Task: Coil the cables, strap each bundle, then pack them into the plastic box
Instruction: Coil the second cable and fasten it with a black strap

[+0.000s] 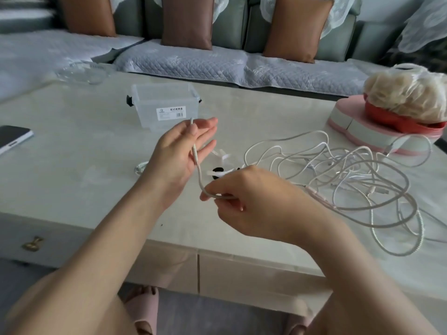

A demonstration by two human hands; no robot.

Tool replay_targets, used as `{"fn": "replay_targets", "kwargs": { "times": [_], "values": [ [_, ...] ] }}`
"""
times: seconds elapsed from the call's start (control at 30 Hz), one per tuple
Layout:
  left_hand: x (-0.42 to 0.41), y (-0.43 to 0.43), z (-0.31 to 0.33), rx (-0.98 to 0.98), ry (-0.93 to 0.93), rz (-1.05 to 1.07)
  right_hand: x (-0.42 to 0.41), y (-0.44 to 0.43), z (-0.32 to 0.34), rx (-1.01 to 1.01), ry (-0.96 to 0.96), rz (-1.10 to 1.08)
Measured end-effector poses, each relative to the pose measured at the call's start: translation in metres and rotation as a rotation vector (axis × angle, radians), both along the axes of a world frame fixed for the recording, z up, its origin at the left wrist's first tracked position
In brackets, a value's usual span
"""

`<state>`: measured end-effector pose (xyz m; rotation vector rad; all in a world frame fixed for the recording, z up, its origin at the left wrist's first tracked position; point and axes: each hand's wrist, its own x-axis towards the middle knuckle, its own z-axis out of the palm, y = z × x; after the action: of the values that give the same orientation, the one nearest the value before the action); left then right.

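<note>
A tangle of white cables (350, 180) lies on the right half of the pale table (72, 146). My left hand (179, 151) is raised with fingers spread, its thumb pinning one cable's plug end (193, 139) against the palm. Below it, my right hand (251, 201) pinches the same cable a short way along, making a small bend. White straps (221, 174) with black patches lie just behind my right hand. The clear plastic box (164, 105), open and empty, stands beyond my left hand.
A phone (12, 139) lies at the table's left edge. A pink heart-shaped box (370, 131) with a bagged bundle on a red dish (406, 93) sits at the far right. A glass dish (82, 72) is at the back left. A sofa with cushions runs behind.
</note>
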<state>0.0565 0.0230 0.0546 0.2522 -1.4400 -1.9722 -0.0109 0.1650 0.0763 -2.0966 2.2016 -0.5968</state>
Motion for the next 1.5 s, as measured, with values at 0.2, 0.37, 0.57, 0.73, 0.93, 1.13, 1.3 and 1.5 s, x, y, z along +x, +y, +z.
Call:
{"fn": "replay_targets", "kwargs": {
  "times": [0.2, 0.37, 0.57, 0.73, 0.93, 1.13, 1.3, 1.5],
  "values": [
    [0.002, 0.010, -0.003, -0.327, -0.172, -0.018, -0.007, -0.004, -0.001, -0.252, 0.057, 0.000],
    [-0.001, 0.011, -0.004, -0.355, -0.156, -0.078, -0.029, 0.004, 0.007, -0.329, -0.087, -0.092],
    [-0.009, 0.023, -0.007, -0.314, -0.148, -0.150, -0.045, 0.002, 0.006, -0.384, -0.182, -0.185],
    [-0.012, 0.031, -0.006, -0.415, -0.171, -0.224, -0.056, 0.003, -0.002, -0.330, -0.178, -0.319],
    [-0.018, 0.038, -0.007, -0.490, -0.182, -0.222, -0.060, 0.006, -0.001, -0.279, -0.279, -0.373],
    [-0.020, 0.044, -0.006, -0.557, -0.229, -0.260, -0.067, 0.007, 0.002, -0.187, -0.270, -0.325],
    [-0.021, 0.047, 0.000, -0.538, -0.230, -0.267, -0.064, 0.006, 0.000, -0.255, -0.364, -0.293],
    [-0.025, 0.052, -0.001, -0.493, -0.284, -0.382, -0.055, 0.006, -0.003, -0.314, -0.105, -0.236]
  ]
}}
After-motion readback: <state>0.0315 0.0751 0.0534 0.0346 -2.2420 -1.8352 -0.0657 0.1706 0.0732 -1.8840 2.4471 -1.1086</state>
